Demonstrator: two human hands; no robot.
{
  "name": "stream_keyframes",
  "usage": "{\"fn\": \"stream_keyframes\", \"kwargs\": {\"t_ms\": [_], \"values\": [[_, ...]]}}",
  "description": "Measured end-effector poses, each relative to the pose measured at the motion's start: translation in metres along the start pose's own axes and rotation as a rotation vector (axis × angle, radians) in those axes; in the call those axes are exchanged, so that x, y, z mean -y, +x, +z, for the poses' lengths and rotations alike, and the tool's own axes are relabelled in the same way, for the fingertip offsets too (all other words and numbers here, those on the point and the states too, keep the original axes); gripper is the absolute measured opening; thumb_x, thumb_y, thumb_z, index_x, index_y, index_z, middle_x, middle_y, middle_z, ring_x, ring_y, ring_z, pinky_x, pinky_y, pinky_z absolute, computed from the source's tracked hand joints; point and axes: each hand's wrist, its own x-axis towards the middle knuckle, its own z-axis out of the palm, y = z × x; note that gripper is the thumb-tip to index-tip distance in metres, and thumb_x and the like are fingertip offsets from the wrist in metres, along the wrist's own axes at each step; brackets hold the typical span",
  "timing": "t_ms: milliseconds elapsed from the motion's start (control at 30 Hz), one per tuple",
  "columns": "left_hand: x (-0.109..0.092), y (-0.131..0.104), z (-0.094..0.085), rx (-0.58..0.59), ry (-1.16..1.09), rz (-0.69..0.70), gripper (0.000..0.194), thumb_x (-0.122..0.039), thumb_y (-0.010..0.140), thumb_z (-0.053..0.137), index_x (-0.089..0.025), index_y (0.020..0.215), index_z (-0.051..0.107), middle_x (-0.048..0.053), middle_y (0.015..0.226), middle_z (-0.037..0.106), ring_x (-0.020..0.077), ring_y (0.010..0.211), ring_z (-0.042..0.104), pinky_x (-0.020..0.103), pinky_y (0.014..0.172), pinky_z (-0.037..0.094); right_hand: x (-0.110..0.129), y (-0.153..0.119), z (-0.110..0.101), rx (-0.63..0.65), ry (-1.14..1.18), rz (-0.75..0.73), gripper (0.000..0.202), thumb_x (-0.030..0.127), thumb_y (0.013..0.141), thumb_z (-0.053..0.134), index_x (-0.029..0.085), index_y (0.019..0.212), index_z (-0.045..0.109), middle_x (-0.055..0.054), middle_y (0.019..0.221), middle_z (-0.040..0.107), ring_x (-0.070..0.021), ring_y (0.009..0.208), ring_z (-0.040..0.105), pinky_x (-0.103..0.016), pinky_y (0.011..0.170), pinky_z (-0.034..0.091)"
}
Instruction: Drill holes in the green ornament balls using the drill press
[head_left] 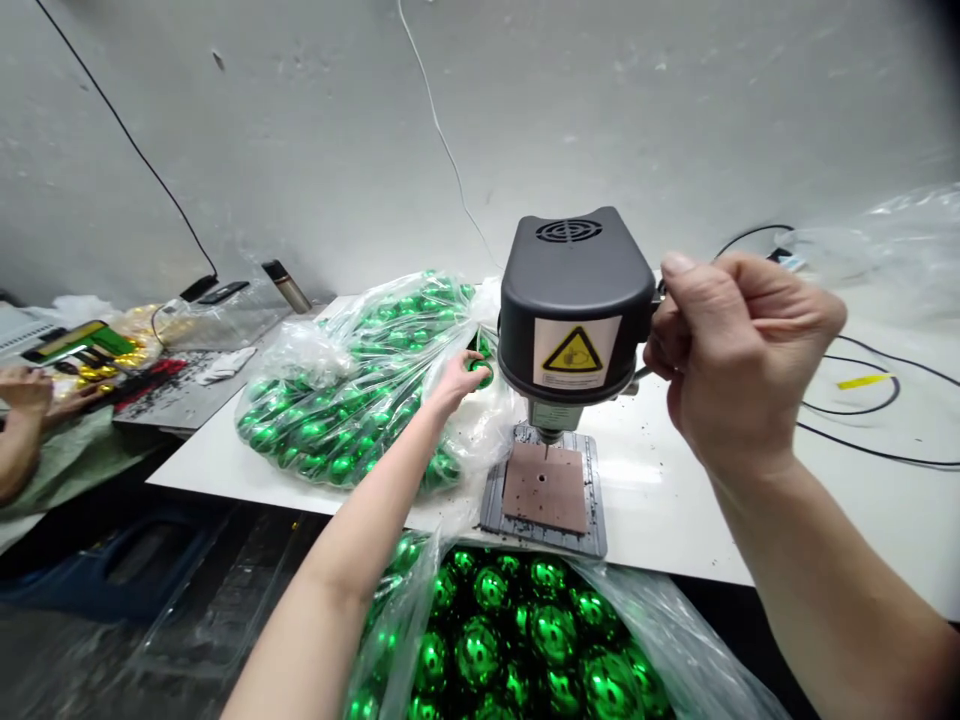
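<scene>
Left of the black drill press point(574, 290), a clear bag point(337, 400) of shiny green balls is lying on the white table point(645, 500), and the left hand point(459, 380) is pinching one green ball point(481, 373) between thumb and fingers just beside the press. Right of the press, the right hand point(731, 345) is curling closed at its side.

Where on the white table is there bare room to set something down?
The widest bare patch of white table lies between the drill press and the black cables, though dark specks dot it. A smaller one borders the bag and the table's left corner. It is crowded between bag and press, where the left hand holds a green ball.
</scene>
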Motion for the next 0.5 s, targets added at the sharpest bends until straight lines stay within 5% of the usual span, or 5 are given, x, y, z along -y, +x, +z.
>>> {"fn": "stream_keyframes", "kwargs": {"t_ms": [133, 267, 500], "values": [[-0.020, -0.052, -0.027, 0.104, -0.309, -0.259, 0.053, -0.033, 0.065, 0.086, -0.016, 0.106, 0.058, 0.006, 0.091, 0.071, 0.0185, 0.080, 0.068, 0.040, 0.077, 0.059, -0.003, 0.001, -0.001, 0.012, 0.002, -0.020, 0.047, 0.023, 0.084, 0.071, 0.022, 0.046, 0.042, 0.004, 0.042, 0.039, -0.0102, 0.035, 0.032, -0.031, 0.031, 0.019], [-0.029, -0.116, -0.043, 0.135, -0.415, -0.409, 0.055, -0.033, 0.063, 0.088, -0.016, 0.109, 0.062, 0.009, 0.101, 0.071, 0.0144, 0.077, 0.067, 0.028, 0.067, 0.055, -0.004, 0.003, -0.001, 0.014, -0.003, -0.036, 0.047, 0.018, 0.085, 0.067, 0.022, 0.048, 0.040, 0.005, 0.043, 0.036, -0.0093, 0.035, 0.031, -0.029, 0.033, 0.019], [-0.022, -0.219, -0.015, 0.234, -0.339, -0.418, 0.049, -0.023, 0.063, 0.086, -0.019, 0.104, 0.059, 0.006, 0.095, 0.073, 0.0172, 0.086, 0.069, 0.033, 0.084, 0.053, -0.008, 0.006, -0.001, 0.001, -0.066, -0.091, 0.049, 0.016, 0.087, 0.063, 0.025, 0.050, 0.032, 0.004, 0.047, 0.036, -0.0119, 0.038, 0.031, -0.032, 0.040, 0.021]]}}
